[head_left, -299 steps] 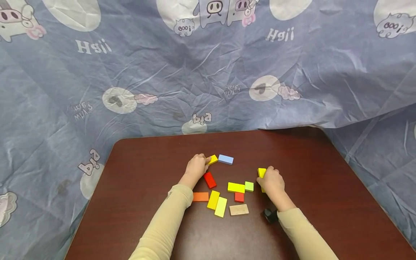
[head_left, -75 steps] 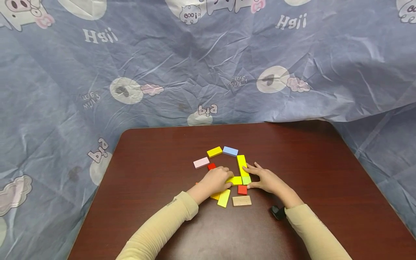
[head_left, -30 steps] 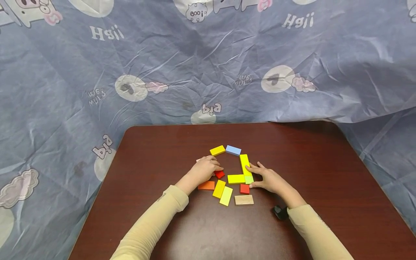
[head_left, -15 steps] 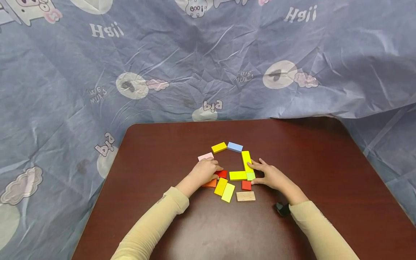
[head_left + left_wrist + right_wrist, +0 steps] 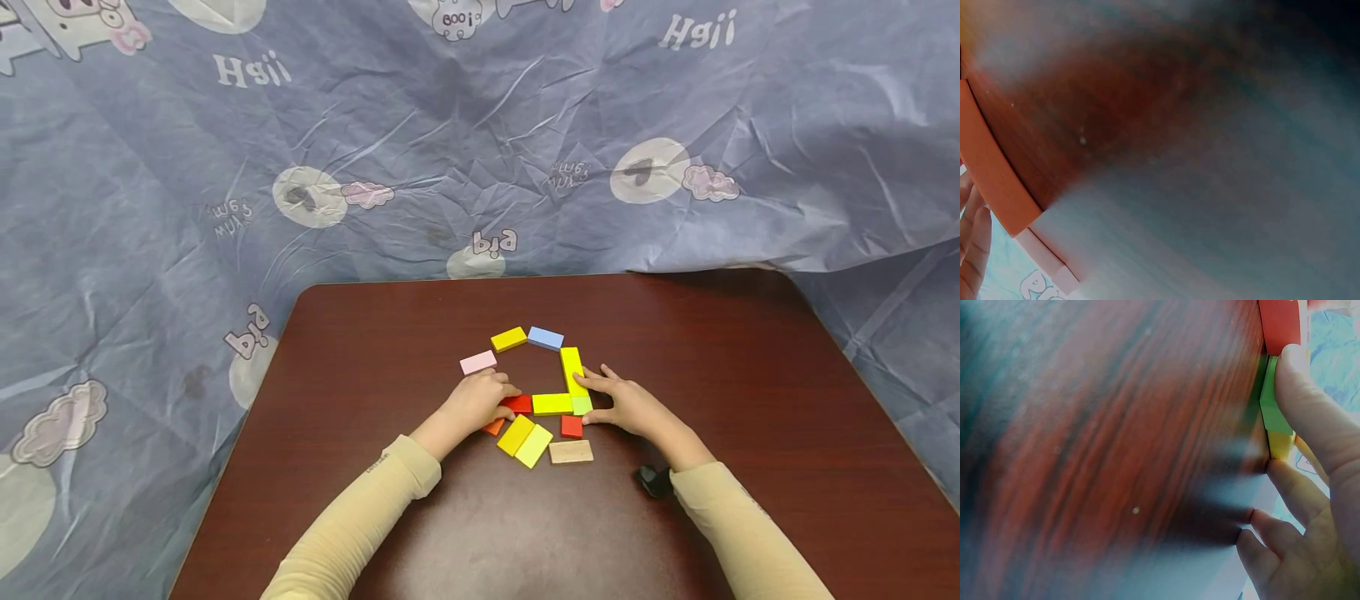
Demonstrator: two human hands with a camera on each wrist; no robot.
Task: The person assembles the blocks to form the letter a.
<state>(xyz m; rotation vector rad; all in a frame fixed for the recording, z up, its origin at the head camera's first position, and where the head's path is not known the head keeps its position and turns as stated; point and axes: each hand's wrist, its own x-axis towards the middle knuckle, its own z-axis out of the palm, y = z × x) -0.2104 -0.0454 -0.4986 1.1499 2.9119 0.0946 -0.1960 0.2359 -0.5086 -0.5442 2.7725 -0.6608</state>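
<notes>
My left hand (image 5: 477, 402) pinches a red block (image 5: 519, 404) between thumb and fingers, its end right at a yellow block (image 5: 552, 404). Part of an orange block (image 5: 493, 426) is hidden beneath that hand; the left wrist view has it large, with fingers (image 5: 975, 250) behind it. The right hand (image 5: 628, 406) has its fingers spread, the index fingertip on a long yellow block (image 5: 572, 372). Its thumb lies beside the light green block (image 5: 582, 405) and a small red block (image 5: 572, 427). In the right wrist view the thumb overlaps the green block (image 5: 1274, 409).
Behind lie a pink block (image 5: 478, 362), a yellow block (image 5: 509, 339) and a blue block (image 5: 545, 337). Nearer are two yellow blocks (image 5: 517, 435) side by side and a plain wood block (image 5: 572, 452). A patterned cloth (image 5: 420, 150) hangs behind the brown table (image 5: 360, 333).
Since 10 s ago the right hand has brought the long yellow block left to the green one. The left hand has left the rear yellow block and slid the red block rightward to the yellow one.
</notes>
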